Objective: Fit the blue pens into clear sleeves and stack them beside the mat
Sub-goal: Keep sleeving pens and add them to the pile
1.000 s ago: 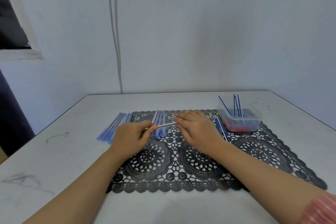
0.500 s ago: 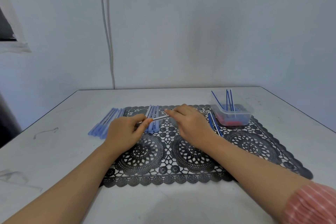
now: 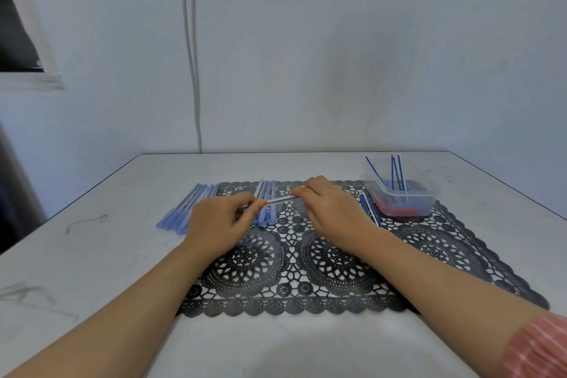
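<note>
Above the far half of the black lace mat, the left hand and right hand are held close together, each gripping one end of a single clear sleeve. The left hand pinches its nearer end between thumb and forefinger. The right hand's curled fingers close on the farther end. The sleeve lies almost level, tilted slightly up toward the right. Whether a pen already sits inside it cannot be told.

Behind the sleeve, a small group of pale blue pens lies side by side on the mat. A larger stack rests on the white table, just beside the mat's left edge. At the mat's far right corner stands a clear plastic tub with thin blue refills leaning upright in it. More refills lie on the mat against the tub's left side. A pink striped cuff covers the right forearm.
</note>
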Demonstrator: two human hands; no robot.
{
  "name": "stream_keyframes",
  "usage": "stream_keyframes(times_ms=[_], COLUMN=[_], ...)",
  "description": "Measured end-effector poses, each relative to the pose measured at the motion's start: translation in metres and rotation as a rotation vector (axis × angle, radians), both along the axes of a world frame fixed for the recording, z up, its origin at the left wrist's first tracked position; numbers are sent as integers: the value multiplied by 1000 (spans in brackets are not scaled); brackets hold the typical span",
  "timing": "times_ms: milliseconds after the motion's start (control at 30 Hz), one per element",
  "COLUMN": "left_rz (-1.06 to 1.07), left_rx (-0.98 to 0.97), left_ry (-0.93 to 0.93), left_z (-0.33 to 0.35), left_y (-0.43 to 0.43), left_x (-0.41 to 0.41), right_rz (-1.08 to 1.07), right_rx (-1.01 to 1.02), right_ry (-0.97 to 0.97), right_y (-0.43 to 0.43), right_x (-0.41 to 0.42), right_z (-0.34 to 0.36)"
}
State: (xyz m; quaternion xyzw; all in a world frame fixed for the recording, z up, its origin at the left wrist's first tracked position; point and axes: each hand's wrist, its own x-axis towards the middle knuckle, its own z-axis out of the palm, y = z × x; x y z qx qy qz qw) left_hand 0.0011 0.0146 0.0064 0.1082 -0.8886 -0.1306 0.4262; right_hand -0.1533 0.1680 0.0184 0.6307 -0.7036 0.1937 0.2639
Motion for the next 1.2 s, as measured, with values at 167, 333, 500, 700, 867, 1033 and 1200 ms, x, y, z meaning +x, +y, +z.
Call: stream_keyframes(times_ms=[167,333,500,700,867,1033,1200], left_rz=[-11,-9,-9,-21,-12,-27,-20], left_rx=[-4,-21,-30,-35,-36,-24,-39], left_ry=[-2,9,18,15,22,28,26], left_z=[0,-2,-1,3,3,3,3], left_y=[-2,-3,-3,2,2,3,2], left_x=[-1,-2,0,1,2,2,2], right_rz=[62,74,95,133,146,132,93], right_rx=[32,0,-35,-14,-19,-31,-62], right_ry=[2,13,3,4,-20,-38,-53], right_y=[4,3,1,3,3,4,4], right_x=[-2,-3,-7,-8,-10,-11,-14], right_z=[3,3,2,6,4,4,5])
